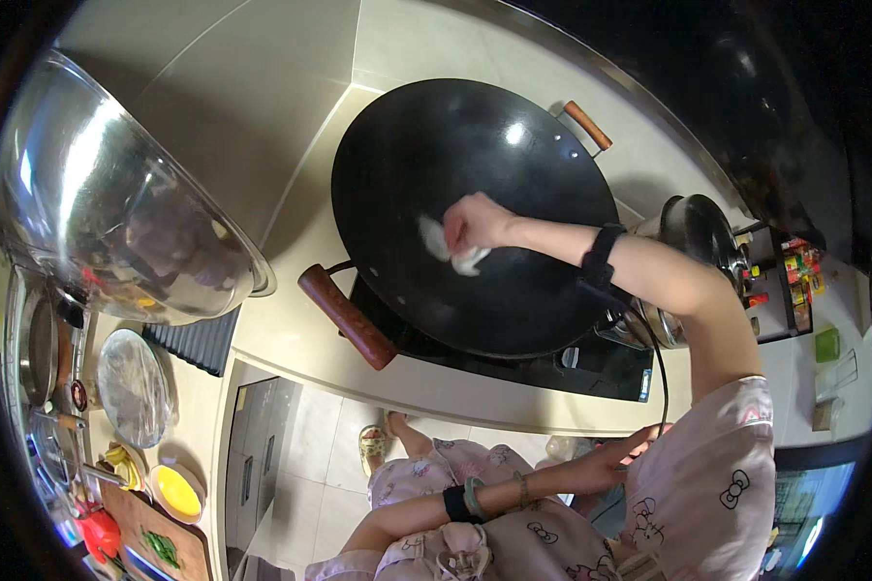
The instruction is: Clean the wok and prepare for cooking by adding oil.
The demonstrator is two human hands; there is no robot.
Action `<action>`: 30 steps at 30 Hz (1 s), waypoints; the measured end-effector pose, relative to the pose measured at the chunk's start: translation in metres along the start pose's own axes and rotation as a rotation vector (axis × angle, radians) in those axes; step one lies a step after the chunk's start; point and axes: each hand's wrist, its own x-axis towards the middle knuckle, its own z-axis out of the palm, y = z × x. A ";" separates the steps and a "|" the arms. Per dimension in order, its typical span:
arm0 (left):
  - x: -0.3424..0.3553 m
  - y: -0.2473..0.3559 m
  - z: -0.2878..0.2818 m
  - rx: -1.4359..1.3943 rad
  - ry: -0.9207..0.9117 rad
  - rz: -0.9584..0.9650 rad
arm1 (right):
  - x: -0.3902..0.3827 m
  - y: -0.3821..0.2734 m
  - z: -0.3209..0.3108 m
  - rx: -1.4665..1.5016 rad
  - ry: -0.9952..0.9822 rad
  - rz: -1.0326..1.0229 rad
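At the bottom of the frame the left hand (606, 463) hung low in front of the person's patterned pink clothing, its fingers loosely open and holding nothing, with dark and pale bands at the wrist. Below it lay a pale tiled floor (310, 455) with a sandalled foot (373, 443) showing beside grey cabinet fronts. Farther up, the curved front edge of the table (436, 387) crossed the middle of the frame, carrying a black stove (591, 363). A large black wok (475, 213) sat on the stove and filled the centre, its brown wooden handle (347, 316) jutting toward the lower left past the table edge, and a smaller wooden loop handle (587, 124) at the upper right. The right hand (475, 225) reached in from the right, its grip closed on a crumpled white cloth (451, 247) pressed against the wok's inner surface near the middle. Just right of the wok, partly hidden by the forearm, stood a steel pot (698, 232), leaving little room on that side. At the left a big steel bowl (116, 203) loomed close to the camera and blocked much of the view; beneath it were a covered plate (134, 387), a yellow dish (177, 491) and a cutting board (160, 542). Beyond the wok, pale tiles (233, 87) stretched to the upper left.
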 end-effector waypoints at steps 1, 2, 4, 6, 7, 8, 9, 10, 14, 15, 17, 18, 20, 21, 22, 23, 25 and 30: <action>0.000 0.001 0.001 -0.057 -0.017 -0.051 | -0.003 -0.009 -0.007 -0.054 -0.157 -0.101; 0.000 0.002 0.003 -0.113 -0.034 -0.102 | -0.005 -0.014 -0.014 -0.109 -0.315 -0.202; 0.004 0.007 0.000 -0.114 -0.031 -0.058 | -0.001 -0.004 -0.041 -0.528 -0.477 -0.319; 0.005 0.008 -0.003 -0.109 -0.016 -0.014 | 0.000 0.004 -0.068 -0.606 -0.157 -0.121; 0.005 0.006 -0.007 -0.078 0.032 0.035 | 0.008 0.013 -0.072 -0.624 0.007 -0.055; 0.004 0.006 -0.007 -0.050 0.072 0.083 | 0.011 0.020 -0.071 -0.640 0.173 0.020; 0.003 0.007 -0.007 -0.024 0.077 0.059 | 0.014 0.026 -0.064 -0.599 0.215 0.064; 0.001 0.005 -0.007 -0.018 0.081 0.050 | 0.017 0.028 -0.055 -0.557 0.258 0.109; -0.006 0.005 -0.002 0.001 0.058 -0.053 | 0.013 0.003 -0.002 -0.101 0.203 -0.031; -0.008 0.007 0.000 0.002 0.051 -0.086 | 0.006 -0.009 0.003 0.021 0.082 -0.035; -0.008 0.010 0.004 0.001 0.011 -0.168 | -0.013 -0.024 0.007 0.159 -0.232 -0.040; -0.007 0.005 0.006 -0.002 -0.018 -0.172 | -0.024 -0.025 0.004 0.168 -0.421 -0.049; -0.004 -0.017 0.008 -0.034 -0.069 -0.039 | -0.047 -0.020 -0.003 -0.107 -0.613 -0.109; -0.002 -0.019 0.012 -0.023 -0.086 -0.033 | -0.062 -0.008 -0.011 -0.144 -0.685 -0.058; -0.001 -0.022 0.013 -0.007 -0.092 -0.029 | -0.070 0.005 -0.021 -0.179 -0.760 -0.020; -0.001 -0.020 0.012 -0.037 -0.089 -0.013 | -0.077 0.009 -0.035 -0.455 -0.708 -0.043; -0.001 -0.008 0.011 -0.102 -0.109 -0.060 | -0.094 0.036 -0.066 -0.852 -0.500 -0.031; -0.005 -0.010 0.009 -0.096 -0.038 -0.085 | -0.065 0.074 -0.105 -0.921 0.034 0.137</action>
